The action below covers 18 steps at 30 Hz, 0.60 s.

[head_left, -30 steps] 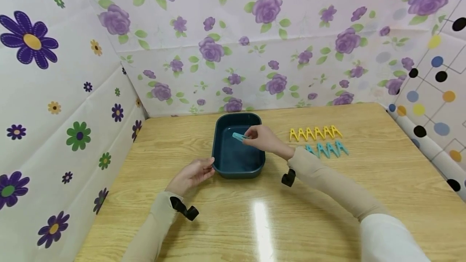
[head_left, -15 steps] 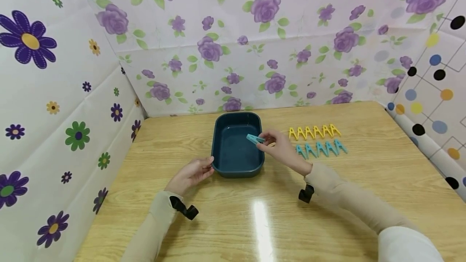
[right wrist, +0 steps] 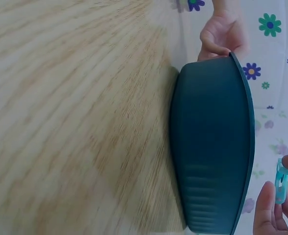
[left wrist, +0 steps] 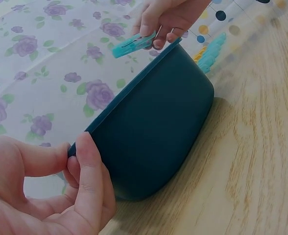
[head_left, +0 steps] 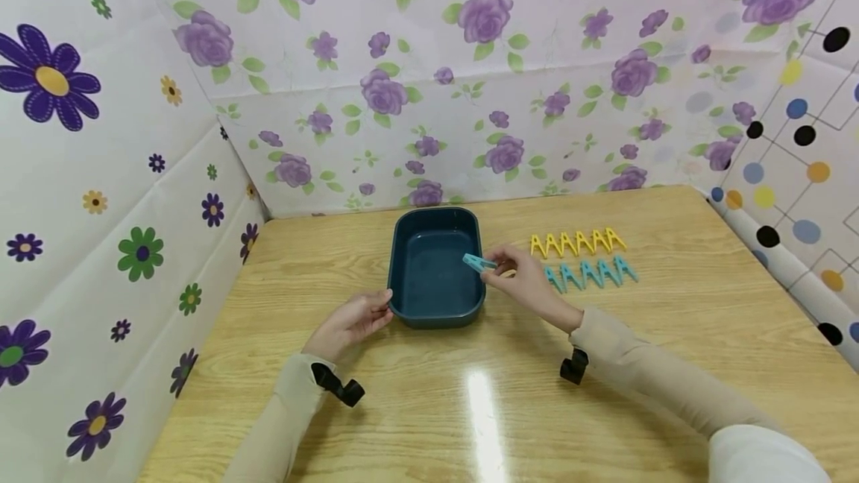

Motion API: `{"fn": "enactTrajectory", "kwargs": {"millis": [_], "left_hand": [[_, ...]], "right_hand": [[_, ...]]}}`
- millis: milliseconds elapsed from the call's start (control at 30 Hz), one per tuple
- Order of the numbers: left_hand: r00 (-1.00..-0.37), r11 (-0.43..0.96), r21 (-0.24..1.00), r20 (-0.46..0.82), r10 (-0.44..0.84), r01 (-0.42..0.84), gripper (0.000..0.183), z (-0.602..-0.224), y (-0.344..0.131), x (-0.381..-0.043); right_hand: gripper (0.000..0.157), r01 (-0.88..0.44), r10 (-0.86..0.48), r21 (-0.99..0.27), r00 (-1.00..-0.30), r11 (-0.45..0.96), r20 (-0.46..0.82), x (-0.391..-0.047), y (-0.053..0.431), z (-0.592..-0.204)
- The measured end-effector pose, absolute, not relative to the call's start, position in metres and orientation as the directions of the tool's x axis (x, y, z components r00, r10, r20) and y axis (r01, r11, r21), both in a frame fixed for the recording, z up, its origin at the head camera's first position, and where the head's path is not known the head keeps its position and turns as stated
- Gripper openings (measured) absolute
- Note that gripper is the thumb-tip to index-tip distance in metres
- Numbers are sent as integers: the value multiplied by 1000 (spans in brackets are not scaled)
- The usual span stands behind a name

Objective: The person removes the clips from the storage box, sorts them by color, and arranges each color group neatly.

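A dark teal rectangular bin [head_left: 432, 274] stands on the wooden table, with bare floor showing inside it. My left hand [head_left: 349, 325] pinches its near left rim between thumb and fingers, as the left wrist view shows up close. Over the bin's right rim, my right hand [head_left: 526, 282] holds a light blue clothespin [head_left: 475, 262] by one end, its other end pointing left over the bin. In the right wrist view the clothespin [right wrist: 281, 181] sits between thumb and fingertips, above rim height.
Right of the bin, a row of several yellow clothespins [head_left: 577, 243] lies behind a row of several light blue clothespins [head_left: 604, 272]; my right hand is close to the blue row's left end. Flower-printed cloth [head_left: 382, 95] hangs behind the table [head_left: 322, 259] and along its left side.
My right hand has drawn back rightward with the clothespin, from over the bin's middle to its right rim, uncovering more of the blue row. My left hand has stayed on the rim.
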<state>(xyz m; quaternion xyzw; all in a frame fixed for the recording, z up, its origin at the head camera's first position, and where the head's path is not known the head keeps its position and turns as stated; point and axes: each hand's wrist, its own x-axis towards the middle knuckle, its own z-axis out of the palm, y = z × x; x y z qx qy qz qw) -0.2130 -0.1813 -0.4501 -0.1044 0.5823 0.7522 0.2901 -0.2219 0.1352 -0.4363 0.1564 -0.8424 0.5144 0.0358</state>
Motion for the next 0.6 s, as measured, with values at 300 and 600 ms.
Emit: {"fn": "enactTrajectory", "kwargs": {"millis": [300,600], "left_hand": [[-813,-163,818,-484,324,-552,15,-449,-182,-212],[-820,-163,822,-484,307,-546,9,-449,-183,-210]], "right_hand": [[26,-163,-178,-893,-979,420,95,-219,155,-434],[30,-46,-100,-917,-995,397,6,-221,184,-436]]}}
